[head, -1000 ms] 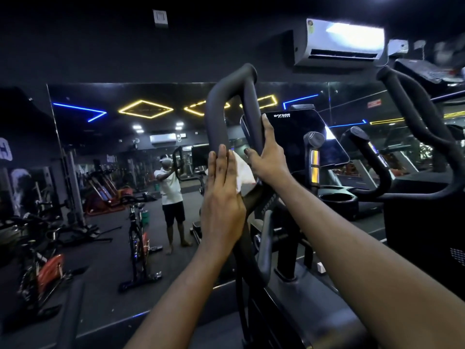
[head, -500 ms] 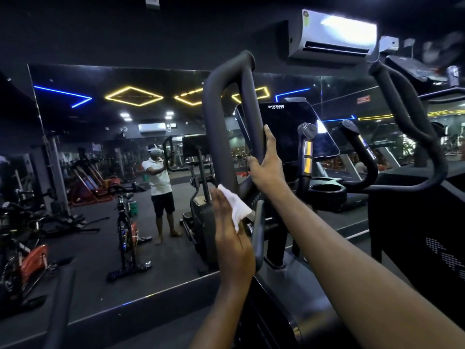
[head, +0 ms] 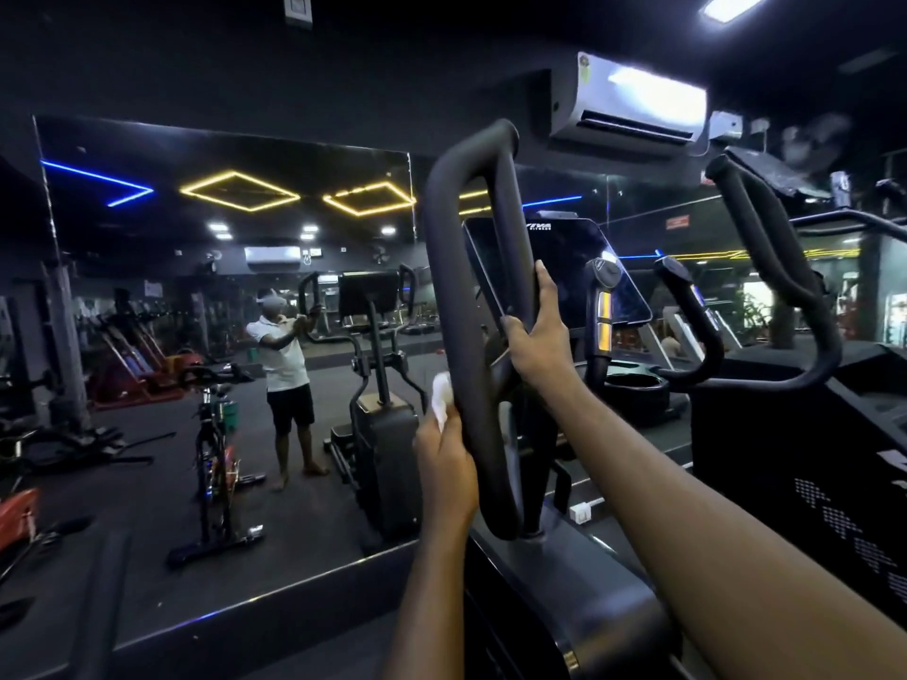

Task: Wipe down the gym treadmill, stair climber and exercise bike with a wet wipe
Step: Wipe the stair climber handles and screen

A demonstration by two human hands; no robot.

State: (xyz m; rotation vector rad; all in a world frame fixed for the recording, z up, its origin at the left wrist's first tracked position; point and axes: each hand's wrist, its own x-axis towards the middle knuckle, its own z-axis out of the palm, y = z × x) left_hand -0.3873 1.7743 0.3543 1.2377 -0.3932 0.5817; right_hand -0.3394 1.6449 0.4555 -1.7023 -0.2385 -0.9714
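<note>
matt black foam-like handlebar [head: 454,306], glossy console screen [head: 569,272], soft white wipe [head: 440,401].

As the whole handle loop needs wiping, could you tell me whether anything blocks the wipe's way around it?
Yes: the right hand grips the inner bar of the handle loop, covering it there. The left hand holds the wipe low on the outer bar, bare above it to the top bend.
</note>
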